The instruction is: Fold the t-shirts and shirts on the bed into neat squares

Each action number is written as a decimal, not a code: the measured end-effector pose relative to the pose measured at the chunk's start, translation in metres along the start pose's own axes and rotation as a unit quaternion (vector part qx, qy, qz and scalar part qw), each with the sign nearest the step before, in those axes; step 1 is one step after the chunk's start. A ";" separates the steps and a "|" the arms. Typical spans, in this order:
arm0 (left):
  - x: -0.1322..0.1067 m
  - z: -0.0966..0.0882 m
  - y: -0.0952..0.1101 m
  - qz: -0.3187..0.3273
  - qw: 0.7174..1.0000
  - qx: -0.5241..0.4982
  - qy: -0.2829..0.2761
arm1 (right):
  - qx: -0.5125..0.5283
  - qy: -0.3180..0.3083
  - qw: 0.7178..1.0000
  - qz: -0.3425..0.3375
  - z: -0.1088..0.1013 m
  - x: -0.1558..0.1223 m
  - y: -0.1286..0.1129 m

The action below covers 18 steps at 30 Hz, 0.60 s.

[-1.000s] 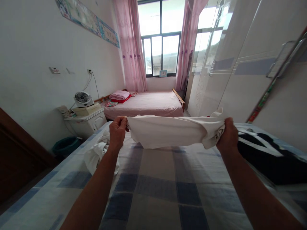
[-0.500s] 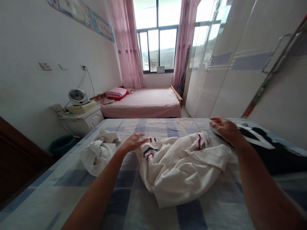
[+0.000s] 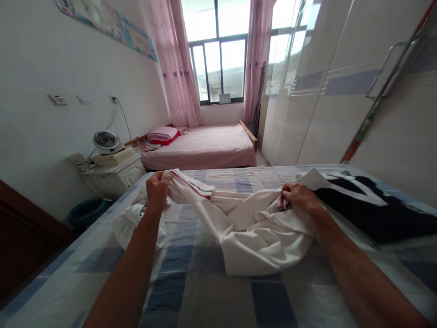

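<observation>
We held a cream garment (image 3: 262, 248) between our two hands, over the middle of a bed spread with a blue-and-white checked sheet (image 3: 218, 300). Our left hand (image 3: 157, 186) had its grip closed on one end of the cloth, raised above the sheet, with the fingers curled over the edge. From there a trim band (image 3: 193, 184) with maroon and navy stripes slanted down toward the body of the garment. Our right hand (image 3: 300, 196) had its grip clamped on the other side, the fingertips at a second striped patch (image 3: 282, 201) of maroon and dark trim. Between the two grips the fabric sagged in loose folds, its lower edge nearest us; we could not tell how much of its weight the bed carried.

Behind our left forearm lay a crumpled white cloth (image 3: 128, 225), partly hidden by the arm. Beyond our right hand, on the right side of the same bed, a black-and-white garment (image 3: 378, 214) was spread out, one pale corner close to our knuckles.

Past the far edge of the sheet stood a second bed (image 3: 215, 146) with a pink cover. To its left, a small fan (image 3: 106, 142) sat above a white nightstand (image 3: 119, 175), and a dark green bin (image 3: 85, 212) stood just below.
</observation>
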<state>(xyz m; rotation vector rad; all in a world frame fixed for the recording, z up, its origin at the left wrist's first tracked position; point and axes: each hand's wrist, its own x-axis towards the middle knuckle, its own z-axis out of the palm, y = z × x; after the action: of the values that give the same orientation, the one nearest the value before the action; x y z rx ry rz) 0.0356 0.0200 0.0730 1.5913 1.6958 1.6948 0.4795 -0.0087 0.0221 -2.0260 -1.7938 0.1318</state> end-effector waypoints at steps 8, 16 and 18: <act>-0.010 -0.012 -0.017 0.003 0.888 0.414 -0.199 | 0.084 0.345 0.933 0.058 -0.024 0.005 -0.002; -0.034 -0.057 -0.038 0.036 0.742 0.594 -0.310 | 0.129 0.335 0.931 0.064 -0.032 -0.002 -0.011; -0.031 -0.075 -0.041 0.025 0.736 0.598 -0.318 | 0.147 0.339 0.927 0.065 -0.035 -0.003 -0.016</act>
<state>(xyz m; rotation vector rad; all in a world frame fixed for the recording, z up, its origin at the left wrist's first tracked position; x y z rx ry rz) -0.0327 -0.0332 0.0450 2.2275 2.3630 -0.2952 0.4764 -0.0196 0.0588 -1.6863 -1.1318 -0.2263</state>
